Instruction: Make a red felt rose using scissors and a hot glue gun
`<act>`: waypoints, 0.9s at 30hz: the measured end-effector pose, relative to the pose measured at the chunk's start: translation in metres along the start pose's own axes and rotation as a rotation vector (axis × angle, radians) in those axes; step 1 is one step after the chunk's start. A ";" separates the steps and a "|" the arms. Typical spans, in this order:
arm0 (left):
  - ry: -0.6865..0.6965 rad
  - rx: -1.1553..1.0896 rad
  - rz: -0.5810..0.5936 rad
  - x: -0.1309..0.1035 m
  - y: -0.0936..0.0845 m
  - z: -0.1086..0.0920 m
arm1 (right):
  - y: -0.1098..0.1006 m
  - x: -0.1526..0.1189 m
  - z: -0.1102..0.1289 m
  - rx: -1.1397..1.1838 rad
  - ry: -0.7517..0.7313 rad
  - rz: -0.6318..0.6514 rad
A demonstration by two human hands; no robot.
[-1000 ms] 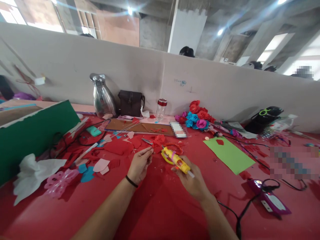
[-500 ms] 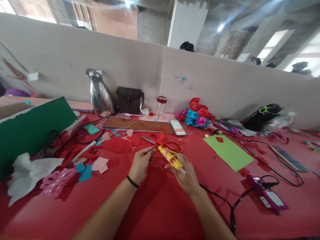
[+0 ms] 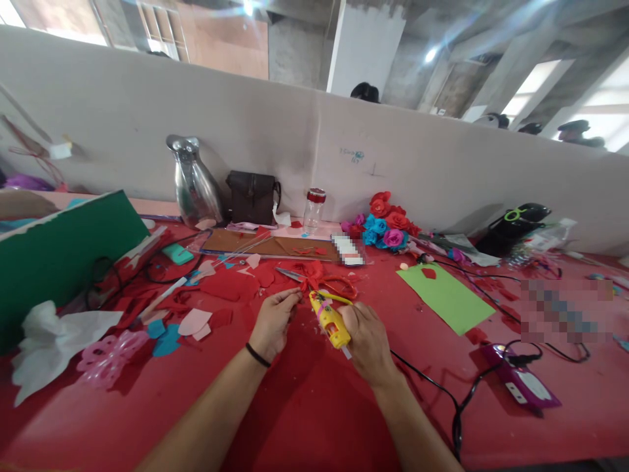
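A yellow hot glue gun (image 3: 328,320) is gripped in my right hand (image 3: 367,342), its nozzle pointing away from me and toward my left fingertips. My left hand (image 3: 274,320) is pinched closed just left of the nozzle; whatever sits between its fingertips is too small to make out. Beyond both hands lie scissors (image 3: 340,286) with orange-red handles, their blades toward the left. Crumpled red paper (image 3: 311,270) covers part of them. Red paper cut-outs (image 3: 228,286) spread to the left of the scissors.
Pink paper pieces (image 3: 194,322), a pink plastic bow-like piece (image 3: 112,357) and white tissue (image 3: 56,337) lie left. Green paper (image 3: 445,298), a purple power strip (image 3: 521,380) and black cables lie right. Behind stand a steel jug (image 3: 194,187), a glass jar (image 3: 314,210) and paper flowers (image 3: 386,223).
My right hand has turned the glue gun, swinging its rear end left and showing more of its side. My left hand has stayed almost in place, still pinched.
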State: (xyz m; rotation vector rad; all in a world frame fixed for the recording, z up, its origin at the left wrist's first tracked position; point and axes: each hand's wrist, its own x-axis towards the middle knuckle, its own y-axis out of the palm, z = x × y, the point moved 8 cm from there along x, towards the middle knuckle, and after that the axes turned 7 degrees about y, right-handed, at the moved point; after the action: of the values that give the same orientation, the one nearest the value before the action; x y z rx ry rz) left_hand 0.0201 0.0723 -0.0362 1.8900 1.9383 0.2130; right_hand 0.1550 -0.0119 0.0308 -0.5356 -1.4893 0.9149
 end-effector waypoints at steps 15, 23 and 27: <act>-0.089 -0.064 0.036 -0.002 0.002 0.000 | -0.003 -0.004 0.001 0.002 -0.014 -0.053; -0.105 -0.130 0.032 0.000 0.001 0.000 | -0.005 -0.010 0.000 0.071 -0.044 -0.039; -0.104 -0.134 0.043 -0.001 0.002 0.000 | -0.003 -0.009 0.000 0.061 -0.037 -0.026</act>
State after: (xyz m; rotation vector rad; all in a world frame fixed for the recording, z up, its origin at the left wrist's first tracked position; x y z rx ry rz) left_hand 0.0220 0.0717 -0.0357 1.8197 1.7711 0.2458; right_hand 0.1567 -0.0203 0.0278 -0.4559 -1.4938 0.9518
